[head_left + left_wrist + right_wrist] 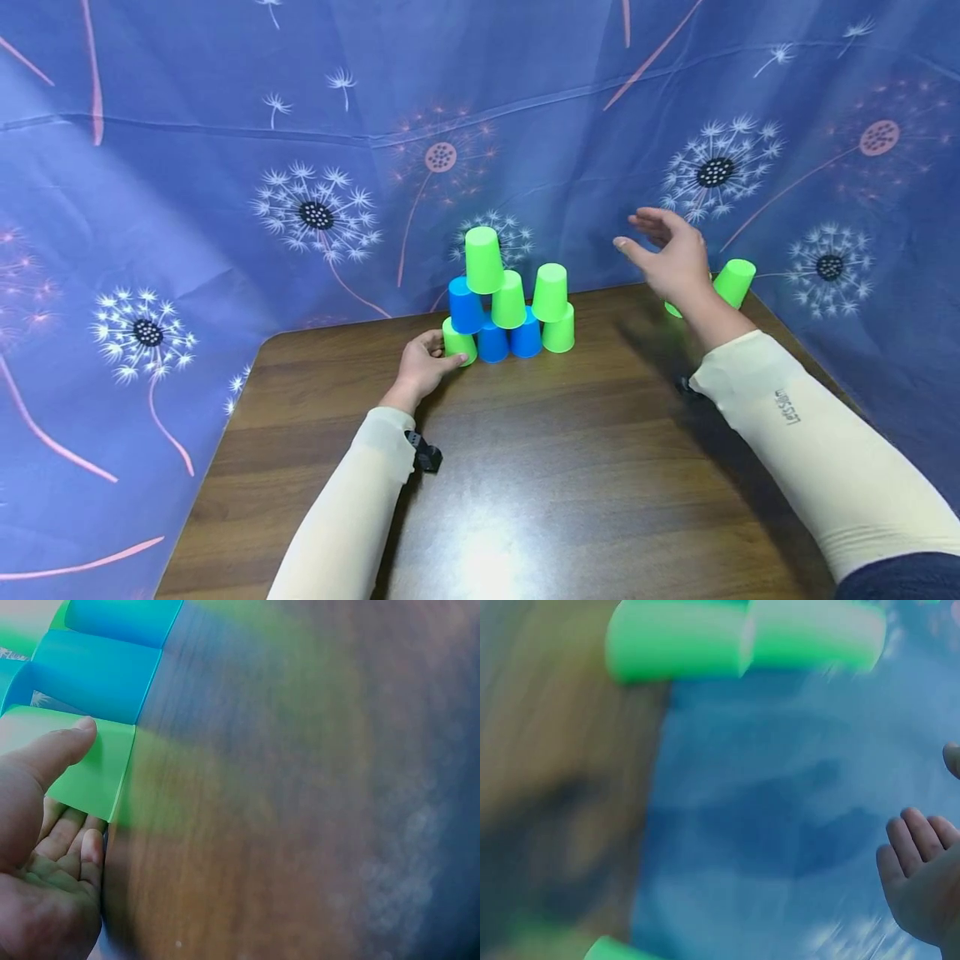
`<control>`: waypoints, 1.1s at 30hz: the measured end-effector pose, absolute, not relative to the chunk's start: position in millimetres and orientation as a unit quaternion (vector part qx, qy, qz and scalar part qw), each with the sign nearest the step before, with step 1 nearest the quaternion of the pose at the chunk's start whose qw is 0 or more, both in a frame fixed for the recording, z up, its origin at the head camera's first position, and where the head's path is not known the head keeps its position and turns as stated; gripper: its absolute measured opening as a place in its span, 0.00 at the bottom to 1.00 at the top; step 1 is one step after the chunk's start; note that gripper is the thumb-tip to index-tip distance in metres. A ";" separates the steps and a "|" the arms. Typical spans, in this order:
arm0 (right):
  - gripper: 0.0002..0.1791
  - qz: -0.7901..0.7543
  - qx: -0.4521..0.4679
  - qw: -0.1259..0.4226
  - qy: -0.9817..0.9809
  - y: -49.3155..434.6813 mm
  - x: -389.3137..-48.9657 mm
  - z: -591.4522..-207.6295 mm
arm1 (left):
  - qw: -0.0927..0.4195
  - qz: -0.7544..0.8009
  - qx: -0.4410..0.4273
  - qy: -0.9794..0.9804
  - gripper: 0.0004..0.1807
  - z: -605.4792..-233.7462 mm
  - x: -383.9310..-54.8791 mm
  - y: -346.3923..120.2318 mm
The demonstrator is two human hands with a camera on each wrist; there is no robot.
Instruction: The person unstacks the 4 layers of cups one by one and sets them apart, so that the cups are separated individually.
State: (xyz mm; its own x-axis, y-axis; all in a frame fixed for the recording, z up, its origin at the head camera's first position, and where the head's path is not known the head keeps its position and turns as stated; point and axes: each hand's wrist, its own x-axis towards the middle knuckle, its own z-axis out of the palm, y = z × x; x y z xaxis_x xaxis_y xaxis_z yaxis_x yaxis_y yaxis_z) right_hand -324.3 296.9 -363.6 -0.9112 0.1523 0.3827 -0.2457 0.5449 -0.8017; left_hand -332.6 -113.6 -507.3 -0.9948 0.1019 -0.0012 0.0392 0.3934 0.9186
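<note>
A stack of upside-down cups stands on the wooden table. Its bottom row has a green cup (460, 342) at the left end, two blue cups in the middle and a green cup (559, 327) at the right end. Above sit a blue cup (467, 307), a green cup (509, 300) and another green cup (551, 293), with a gap before the last. A green cup (484, 260) tops the left side. My left hand (424, 367) holds the bottom left cup, thumb in front, fingers behind. Raised right of the stack, my right hand (673, 258) holds nothing, fingers apart from the thumb.
More green cups (734, 282) stand at the table's back right, partly hidden behind my right wrist. A blue curtain (570, 167) with dandelion prints hangs directly behind the wooden table (525, 467). My right arm reaches over the table's right side.
</note>
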 end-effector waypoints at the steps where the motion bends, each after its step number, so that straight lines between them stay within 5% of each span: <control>1: 0.37 0.487 0.045 0.203 -0.848 287.2 -323.8 -358.7 | 0.029 0.549 0.043 0.834 0.33 -507.1 -332.4 -113.7; 17: 0.37 0.519 0.173 0.072 -0.834 188.7 -333.9 -334.1 | 0.023 0.548 0.041 0.835 0.32 -509.5 -333.2 -112.9; 33: 0.38 0.495 0.173 0.033 -0.851 145.3 -342.8 -332.5 | 0.023 0.546 0.038 0.836 0.31 -510.7 -334.0 -113.1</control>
State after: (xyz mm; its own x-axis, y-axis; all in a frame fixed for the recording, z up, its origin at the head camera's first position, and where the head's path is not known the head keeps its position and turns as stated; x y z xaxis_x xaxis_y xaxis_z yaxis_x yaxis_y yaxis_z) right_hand -342.8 145.3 -332.5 -0.9381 -0.2610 0.2275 -0.3268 0.4505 -0.8308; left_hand -334.0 -113.1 -510.7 -0.9961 0.0882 0.0021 0.0373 0.4000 0.9158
